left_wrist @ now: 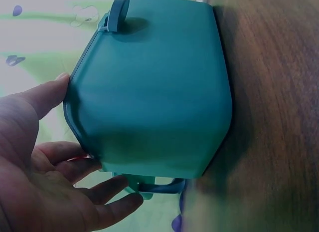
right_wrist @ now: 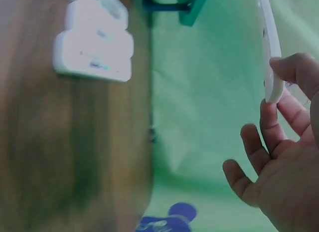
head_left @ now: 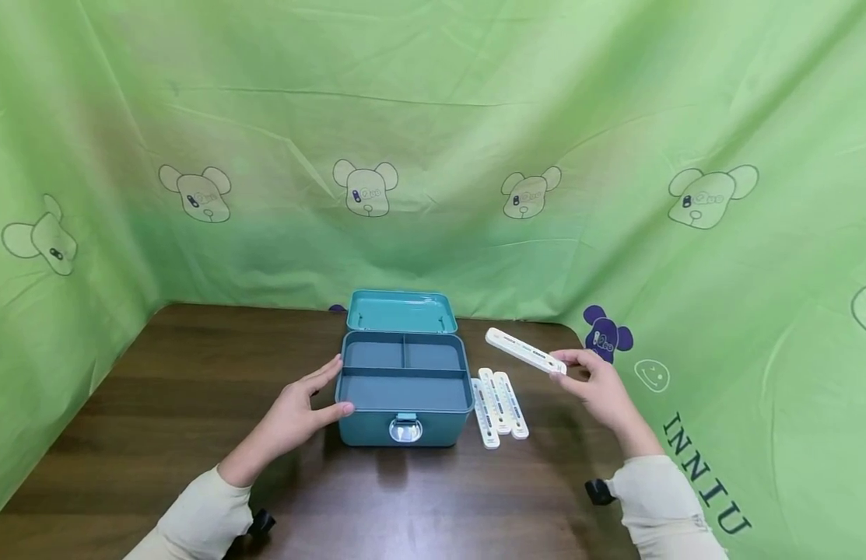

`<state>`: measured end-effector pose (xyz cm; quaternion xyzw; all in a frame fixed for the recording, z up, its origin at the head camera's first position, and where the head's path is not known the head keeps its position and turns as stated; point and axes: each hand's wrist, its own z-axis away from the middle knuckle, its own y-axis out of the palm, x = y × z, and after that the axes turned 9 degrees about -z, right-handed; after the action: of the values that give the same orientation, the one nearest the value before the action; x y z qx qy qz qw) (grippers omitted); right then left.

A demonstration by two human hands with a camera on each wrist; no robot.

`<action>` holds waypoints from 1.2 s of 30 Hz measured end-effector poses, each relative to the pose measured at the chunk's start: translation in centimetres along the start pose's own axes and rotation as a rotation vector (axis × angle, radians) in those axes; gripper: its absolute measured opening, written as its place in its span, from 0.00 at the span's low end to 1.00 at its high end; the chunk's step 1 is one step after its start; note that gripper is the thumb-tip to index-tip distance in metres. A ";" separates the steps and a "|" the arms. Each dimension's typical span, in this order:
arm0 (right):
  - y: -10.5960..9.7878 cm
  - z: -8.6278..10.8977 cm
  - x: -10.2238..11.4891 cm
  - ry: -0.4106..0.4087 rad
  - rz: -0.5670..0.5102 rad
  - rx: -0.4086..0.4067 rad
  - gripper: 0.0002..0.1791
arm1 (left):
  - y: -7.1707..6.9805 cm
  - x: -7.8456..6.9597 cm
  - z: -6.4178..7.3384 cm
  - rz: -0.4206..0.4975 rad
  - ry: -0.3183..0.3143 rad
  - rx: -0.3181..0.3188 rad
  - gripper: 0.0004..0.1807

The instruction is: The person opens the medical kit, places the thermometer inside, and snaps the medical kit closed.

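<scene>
A teal storage box [head_left: 406, 428] stands with its lid [head_left: 403, 311] raised at the back and its divided tray bare. My left hand [head_left: 303, 416] touches the box's left side, thumb on the rim and fingers spread fairly straight, as the left wrist view also shows. Between thumb and fingertips, my right hand [head_left: 601, 389] pinches one end of a long white strip [head_left: 524, 350] with rounded ends and printed marks, like a wall thermometer. It is held in the air, right of the box. Three similar strips [head_left: 511, 406] lie side by side on the table against the box's right side.
The dark wooden table [head_left: 215, 373] reaches to a green cloth [head_left: 433, 257] hanging at the back and sides. A metallic latch [head_left: 405, 429] is on the box's front. Each wrist carries a black camera [head_left: 600, 491].
</scene>
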<state>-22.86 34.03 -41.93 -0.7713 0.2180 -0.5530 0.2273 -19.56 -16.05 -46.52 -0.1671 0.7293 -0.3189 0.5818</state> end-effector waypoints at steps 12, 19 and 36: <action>1.4 -2.4 5.1 -0.086 -0.031 0.174 0.17 | 0.1 0.1 0.1 -0.031 -0.028 -0.011 0.48; 3.1 -3.0 7.0 -0.128 0.000 0.266 0.14 | 0.1 0.0 0.1 -0.025 -0.025 -0.012 0.48; 7.2 -4.9 10.3 -0.249 0.095 0.516 0.15 | -0.4 -0.3 0.0 -0.048 -0.015 -0.025 0.46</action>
<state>-25.05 21.68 -36.98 -0.7390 0.0767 -0.4798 0.4667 -19.54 -16.15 -46.08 -0.1941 0.7247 -0.3225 0.5771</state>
